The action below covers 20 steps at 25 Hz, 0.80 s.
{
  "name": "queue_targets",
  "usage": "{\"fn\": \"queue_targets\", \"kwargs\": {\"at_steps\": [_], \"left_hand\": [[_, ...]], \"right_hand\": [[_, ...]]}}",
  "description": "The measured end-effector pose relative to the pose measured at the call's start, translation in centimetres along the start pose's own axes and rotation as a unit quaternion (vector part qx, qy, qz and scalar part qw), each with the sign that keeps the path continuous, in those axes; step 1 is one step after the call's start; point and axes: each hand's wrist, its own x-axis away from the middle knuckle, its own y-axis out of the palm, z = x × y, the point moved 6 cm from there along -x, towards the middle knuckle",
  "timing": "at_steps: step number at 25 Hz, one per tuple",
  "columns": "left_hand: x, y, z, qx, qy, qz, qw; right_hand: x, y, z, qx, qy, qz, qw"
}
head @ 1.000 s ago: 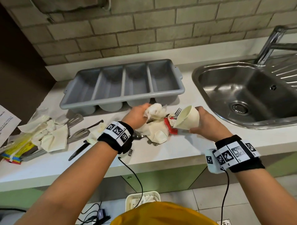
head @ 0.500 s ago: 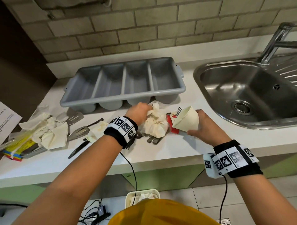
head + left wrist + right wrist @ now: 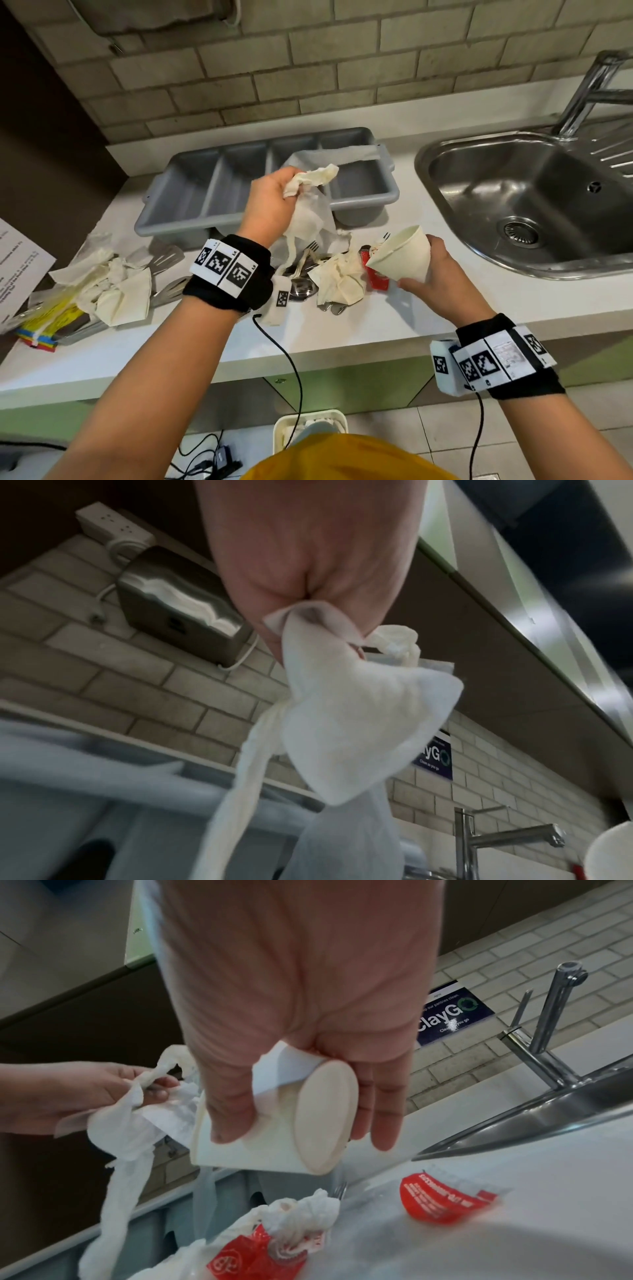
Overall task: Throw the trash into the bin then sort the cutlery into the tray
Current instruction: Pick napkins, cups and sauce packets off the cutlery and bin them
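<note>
My left hand (image 3: 274, 198) grips a bunch of white tissue and thin wrapper (image 3: 308, 205), lifted above the counter in front of the grey cutlery tray (image 3: 191, 205); the same tissue (image 3: 359, 723) hangs from my fist in the left wrist view. My right hand (image 3: 431, 274) holds a white paper cup (image 3: 400, 257) tilted on its side, mouth toward the pile; its base (image 3: 325, 1118) faces the right wrist camera. On the counter between my hands lie another crumpled tissue (image 3: 342, 277), a red sachet (image 3: 376, 281) and forks and spoons (image 3: 305, 270), partly covered.
A second heap of tissues and wrappers (image 3: 109, 291) with spatulas (image 3: 164, 257) lies at the left. The steel sink (image 3: 527, 205) and tap (image 3: 589, 85) stand at the right. A small white bin (image 3: 308, 425) sits on the floor below the counter edge.
My left hand has lifted the tissue and wrapper off the pile, up toward the tray, uncovering cutlery and another tissue. The right hand with the cup has hardly moved.
</note>
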Motion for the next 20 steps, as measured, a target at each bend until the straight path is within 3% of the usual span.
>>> {"fn": "queue_targets", "kwargs": {"at_steps": [4, 10, 16, 20], "left_hand": [[1.0, -0.8, -0.6, 0.066, -0.017, 0.046, 0.997], [3.2, -6.9, 2.7, 0.163, 0.036, 0.121, 0.979], [11.1, -11.8, 4.7, 0.236, 0.081, 0.06, 0.967], [17.1, -12.1, 2.3, 0.266, 0.076, -0.002, 0.961]], "right_hand": [[1.1, -0.6, -0.5, -0.036, 0.002, 0.034, 0.999], [3.5, 0.0, -2.9, -0.073, -0.009, 0.061, 0.995], [9.9, 2.3, -6.2, -0.135, 0.007, 0.14, 0.981], [16.3, 5.0, -6.6, -0.193, 0.042, 0.17, 0.965]]}}
